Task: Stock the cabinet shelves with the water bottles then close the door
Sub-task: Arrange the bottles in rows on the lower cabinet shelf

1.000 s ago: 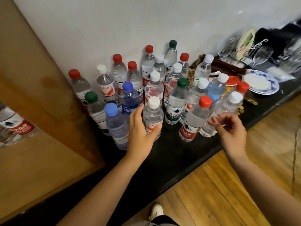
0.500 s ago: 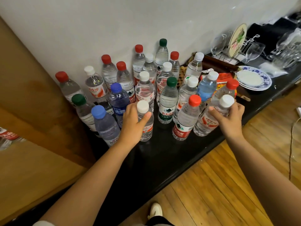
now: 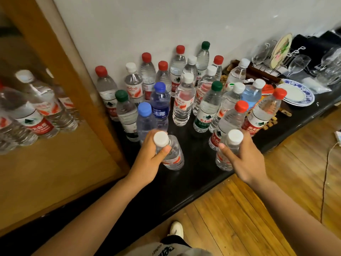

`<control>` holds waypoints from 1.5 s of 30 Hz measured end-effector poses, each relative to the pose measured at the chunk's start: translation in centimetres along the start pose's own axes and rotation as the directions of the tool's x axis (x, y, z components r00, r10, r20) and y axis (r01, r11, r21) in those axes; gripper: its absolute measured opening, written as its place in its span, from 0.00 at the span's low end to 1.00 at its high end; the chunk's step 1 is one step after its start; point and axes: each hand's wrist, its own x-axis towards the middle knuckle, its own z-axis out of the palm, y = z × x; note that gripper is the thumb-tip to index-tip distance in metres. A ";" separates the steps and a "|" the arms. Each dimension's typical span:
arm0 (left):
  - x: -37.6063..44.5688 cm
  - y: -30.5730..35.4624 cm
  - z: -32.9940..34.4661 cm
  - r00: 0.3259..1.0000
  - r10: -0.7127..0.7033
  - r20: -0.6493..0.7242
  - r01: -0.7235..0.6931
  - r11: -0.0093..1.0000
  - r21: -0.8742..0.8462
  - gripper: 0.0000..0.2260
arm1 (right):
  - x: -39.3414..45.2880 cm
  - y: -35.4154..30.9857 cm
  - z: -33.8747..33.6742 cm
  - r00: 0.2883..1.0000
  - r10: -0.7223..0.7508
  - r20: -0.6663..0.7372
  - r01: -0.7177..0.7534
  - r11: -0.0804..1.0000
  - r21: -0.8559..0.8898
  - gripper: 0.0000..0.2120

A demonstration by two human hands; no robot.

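Note:
Many clear water bottles (image 3: 182, 100) with red, white, green and blue caps stand crowded on a black ledge (image 3: 193, 180) against the white wall. My left hand (image 3: 149, 161) grips a white-capped bottle (image 3: 173, 156) by its neck, lifted toward me. My right hand (image 3: 245, 159) grips another white-capped bottle (image 3: 226, 157) the same way. At the left, the wooden cabinet (image 3: 60, 174) stands with several bottles (image 3: 35, 119) lying on its shelf.
Right of the bottles are a blue-and-white plate (image 3: 297, 95), wine glasses (image 3: 297, 65), a decorated dish in a wire rack (image 3: 280, 50) and a wooden tray. Wood floor lies below the ledge, with a cable (image 3: 326, 172) at the right. My shoe (image 3: 176, 229) shows at the bottom.
Both hands closed on white-capped bottles and lifted them off the ledge toward me. The view swung left, showing more of the cabinet shelf.

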 end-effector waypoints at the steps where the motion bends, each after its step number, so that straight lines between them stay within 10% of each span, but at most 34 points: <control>1: -1.0 -0.1 -0.8 1.000 -0.024 0.010 0.025 1.000 -0.019 0.14 | -0.5 -1.1 0.4 0.999 -0.017 0.038 0.017 1.000 -0.004 0.31; 17: -14.9 -2.9 -19.2 0.954 -0.224 -0.197 0.243 0.967 0.075 0.13 | -5.7 -21.5 12.7 0.735 -0.401 0.547 0.193 0.897 0.397 0.33; 31: -15.6 -3.7 -32.3 0.844 -0.026 -0.536 0.188 0.950 0.249 0.21 | -4.8 -38.4 20.9 0.640 -0.626 0.446 0.401 0.767 0.500 0.30; 45: -12.7 -7.9 -37.4 0.832 -0.140 -0.537 0.255 0.956 0.146 0.20 | -2.7 -42.8 25.4 0.562 -0.632 0.534 0.358 0.767 0.532 0.35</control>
